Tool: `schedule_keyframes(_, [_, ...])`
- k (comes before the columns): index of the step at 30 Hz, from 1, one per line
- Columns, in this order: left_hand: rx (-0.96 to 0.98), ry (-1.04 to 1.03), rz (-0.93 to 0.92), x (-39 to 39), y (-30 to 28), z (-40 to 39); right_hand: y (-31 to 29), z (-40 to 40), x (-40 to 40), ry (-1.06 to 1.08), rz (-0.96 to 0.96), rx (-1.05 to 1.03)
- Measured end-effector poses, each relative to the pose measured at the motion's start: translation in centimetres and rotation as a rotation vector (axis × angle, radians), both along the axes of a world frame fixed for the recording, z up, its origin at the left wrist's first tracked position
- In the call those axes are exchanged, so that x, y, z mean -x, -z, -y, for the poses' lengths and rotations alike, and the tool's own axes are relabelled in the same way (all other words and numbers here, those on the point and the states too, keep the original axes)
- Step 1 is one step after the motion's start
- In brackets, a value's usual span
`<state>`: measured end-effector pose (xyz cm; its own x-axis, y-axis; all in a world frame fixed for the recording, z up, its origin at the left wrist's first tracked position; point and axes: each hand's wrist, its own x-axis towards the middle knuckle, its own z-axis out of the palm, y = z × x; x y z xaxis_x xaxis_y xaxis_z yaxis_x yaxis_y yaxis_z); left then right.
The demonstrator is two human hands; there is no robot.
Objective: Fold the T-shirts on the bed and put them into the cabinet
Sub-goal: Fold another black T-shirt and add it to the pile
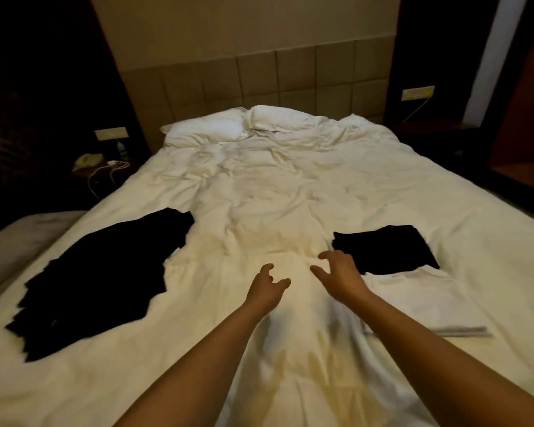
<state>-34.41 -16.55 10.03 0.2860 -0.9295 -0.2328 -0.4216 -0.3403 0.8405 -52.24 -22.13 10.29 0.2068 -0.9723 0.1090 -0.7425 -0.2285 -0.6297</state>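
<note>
An unfolded black T-shirt (99, 282) lies spread on the left side of the white bed (275, 186). On the right, a folded black T-shirt (386, 249) rests partly on a folded white T-shirt (420, 297). My left hand (267, 286) and my right hand (339, 272) reach out over the bare sheet between the two piles. Both hands hover with fingers loosely spread and hold nothing. My right hand is just left of the folded black T-shirt, not touching it.
Two white pillows (244, 124) lie at the padded headboard (259, 78). A nightstand with a telephone (88, 161) and cables stands at the left. Another nightstand (429, 131) and a dark wooden cabinet (524, 118) are at the right. A second bed's corner (19, 241) lies at the left.
</note>
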Motion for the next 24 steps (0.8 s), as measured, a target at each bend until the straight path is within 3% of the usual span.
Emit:
schedule_keyframes(9, [0.086, -0.186, 0.012, -12.0, -0.4, -7.2, -1.6, -5.8, -12.8, -0.233, -0.058, 0.081])
schedule_keyframes(24, [0.207, -0.523, 0.023, -27.5, 6.9, -15.6, 2.1, -11.6, -30.5, -0.410, -0.253, 0.170])
